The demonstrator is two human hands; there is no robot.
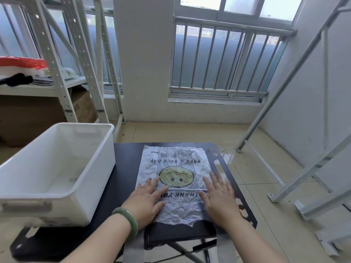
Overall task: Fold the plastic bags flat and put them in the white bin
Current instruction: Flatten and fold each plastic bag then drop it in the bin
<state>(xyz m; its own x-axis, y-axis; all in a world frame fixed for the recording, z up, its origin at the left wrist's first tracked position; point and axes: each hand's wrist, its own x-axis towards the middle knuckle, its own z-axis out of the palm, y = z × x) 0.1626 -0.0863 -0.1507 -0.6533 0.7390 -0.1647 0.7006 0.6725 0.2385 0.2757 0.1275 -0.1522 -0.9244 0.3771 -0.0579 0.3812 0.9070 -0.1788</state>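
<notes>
- My left hand (pixel 146 198) and right hand (pixel 218 196) pressed flat, fingers straight, on the crinkled clear smiley-print plastic bag (pixel 174 168), at three o'clock from the white plastic bin (pixel 57 168).
- I judged it light, limp and slippery, best pinched at its six o'clock edge.

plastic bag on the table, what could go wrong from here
The plastic bag is crinkled and thin; pressed only by the flat left hand and right hand, it may slide on the black table or fold with creases. Its handles hang off the near edge and could drag it down once the hands lift.
</notes>
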